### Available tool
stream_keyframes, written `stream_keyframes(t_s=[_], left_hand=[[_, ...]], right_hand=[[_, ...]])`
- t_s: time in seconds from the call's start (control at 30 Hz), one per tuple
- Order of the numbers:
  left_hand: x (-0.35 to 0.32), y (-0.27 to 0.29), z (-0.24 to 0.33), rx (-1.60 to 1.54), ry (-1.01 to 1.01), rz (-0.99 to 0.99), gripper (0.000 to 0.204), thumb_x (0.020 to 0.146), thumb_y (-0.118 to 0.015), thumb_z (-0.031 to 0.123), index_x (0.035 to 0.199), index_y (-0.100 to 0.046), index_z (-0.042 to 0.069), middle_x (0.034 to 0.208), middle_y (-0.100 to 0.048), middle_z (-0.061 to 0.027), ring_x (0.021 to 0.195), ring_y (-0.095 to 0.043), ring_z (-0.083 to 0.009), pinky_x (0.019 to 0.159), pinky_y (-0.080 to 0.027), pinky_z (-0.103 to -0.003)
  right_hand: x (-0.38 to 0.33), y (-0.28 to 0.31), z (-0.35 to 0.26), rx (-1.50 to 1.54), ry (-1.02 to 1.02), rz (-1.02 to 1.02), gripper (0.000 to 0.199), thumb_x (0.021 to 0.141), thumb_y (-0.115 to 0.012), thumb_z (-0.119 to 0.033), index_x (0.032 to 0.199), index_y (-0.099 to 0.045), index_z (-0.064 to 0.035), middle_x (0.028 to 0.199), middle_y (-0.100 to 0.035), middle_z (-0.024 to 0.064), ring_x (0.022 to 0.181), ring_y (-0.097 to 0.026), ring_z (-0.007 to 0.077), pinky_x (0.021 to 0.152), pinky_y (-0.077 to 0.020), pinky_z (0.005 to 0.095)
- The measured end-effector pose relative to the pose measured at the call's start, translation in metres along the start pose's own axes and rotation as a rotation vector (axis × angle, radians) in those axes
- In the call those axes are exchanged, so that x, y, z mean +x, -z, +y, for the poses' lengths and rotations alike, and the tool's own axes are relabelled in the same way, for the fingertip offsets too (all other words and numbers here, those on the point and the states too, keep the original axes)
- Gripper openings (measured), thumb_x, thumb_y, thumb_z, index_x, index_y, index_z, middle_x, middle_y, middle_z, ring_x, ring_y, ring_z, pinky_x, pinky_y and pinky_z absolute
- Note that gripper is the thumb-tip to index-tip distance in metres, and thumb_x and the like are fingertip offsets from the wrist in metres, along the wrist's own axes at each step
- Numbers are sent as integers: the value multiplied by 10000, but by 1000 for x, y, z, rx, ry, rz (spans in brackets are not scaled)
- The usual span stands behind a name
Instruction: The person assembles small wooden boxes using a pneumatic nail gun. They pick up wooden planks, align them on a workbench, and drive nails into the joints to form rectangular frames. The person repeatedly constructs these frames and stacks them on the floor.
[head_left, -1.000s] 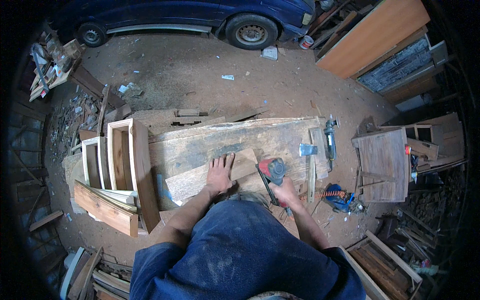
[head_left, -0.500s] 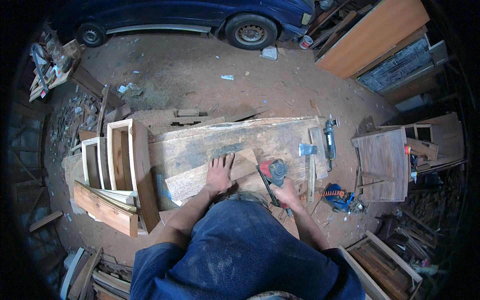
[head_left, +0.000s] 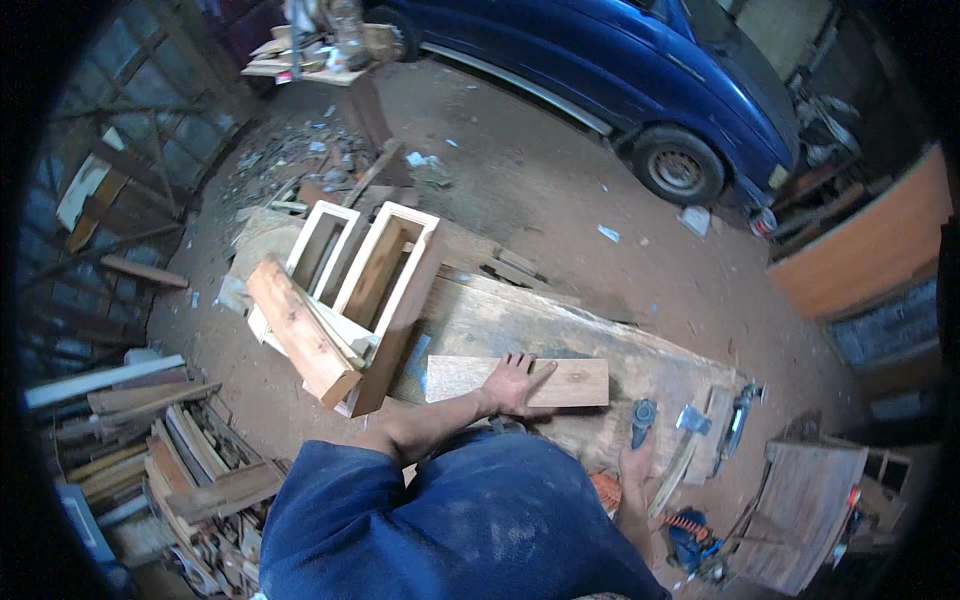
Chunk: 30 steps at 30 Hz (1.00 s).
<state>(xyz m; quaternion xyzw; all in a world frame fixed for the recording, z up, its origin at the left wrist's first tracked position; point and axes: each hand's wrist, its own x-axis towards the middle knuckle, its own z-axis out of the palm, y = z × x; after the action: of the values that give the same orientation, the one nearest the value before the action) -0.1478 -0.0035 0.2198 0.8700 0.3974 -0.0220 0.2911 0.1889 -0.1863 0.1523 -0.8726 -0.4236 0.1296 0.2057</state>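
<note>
My left hand lies flat with fingers spread on a short wooden board, pressing it against the workbench. To the right of the board, my right hand is closed round the nail gun. Only the gun's dark, rounded end shows clearly past the hand; the rest of its body is mostly hidden. A gap separates the gun from the board's right end. Just right of the gun, a hatchet lies on the bench.
An angle grinder rests at the bench's right end. Wooden box frames stand at its left, a loose plank leaning on them. A blue air compressor with an orange coiled hose sits lower right. Beyond is a blue vehicle.
The view has swung left and tilted. My right hand has turned the nail gun, so its end now shows instead of its red side. My left hand stays on the board.
</note>
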Motion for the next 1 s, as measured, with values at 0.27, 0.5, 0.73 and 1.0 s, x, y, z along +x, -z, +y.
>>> stream_keyframes(t_s=[0.27,0.5,0.73,1.0], left_hand=[[-57,68,-10,-336,291,640,1101,599,-831,466,1563,-393,165,1423,-441,-290,1294,-444,-450,1126,-354,-527],[-78,124,-66,-1010,453,1315,990,720,-806,149,1556,-307,-28,1362,-546,-170,1208,-574,-252,1060,-465,-377],[-101,158,-195,-1307,751,1711,1068,688,-836,205,1570,-278,-19,1317,-569,-196,1036,-635,-254,863,-545,-376],[-112,161,-296,-1504,864,1721,915,670,-799,209,1457,-417,-61,1250,-611,-192,1064,-641,-318,920,-531,-411]], right_hand=[[4,-22,-18,-133,63,-213,586,858,-723,-267,1362,-548,-23,1268,-611,275,1162,-602,471,996,-488,519],[38,-28,-55,47,182,-298,492,852,-735,-229,1282,-642,-8,1018,-664,195,950,-663,330,873,-539,427],[42,-45,-36,182,227,-369,452,822,-756,-201,1215,-677,6,1030,-722,218,908,-716,320,832,-559,397],[-6,4,-2,259,-165,-455,432,840,-753,-216,1181,-692,44,1028,-749,180,962,-720,260,874,-553,363]])
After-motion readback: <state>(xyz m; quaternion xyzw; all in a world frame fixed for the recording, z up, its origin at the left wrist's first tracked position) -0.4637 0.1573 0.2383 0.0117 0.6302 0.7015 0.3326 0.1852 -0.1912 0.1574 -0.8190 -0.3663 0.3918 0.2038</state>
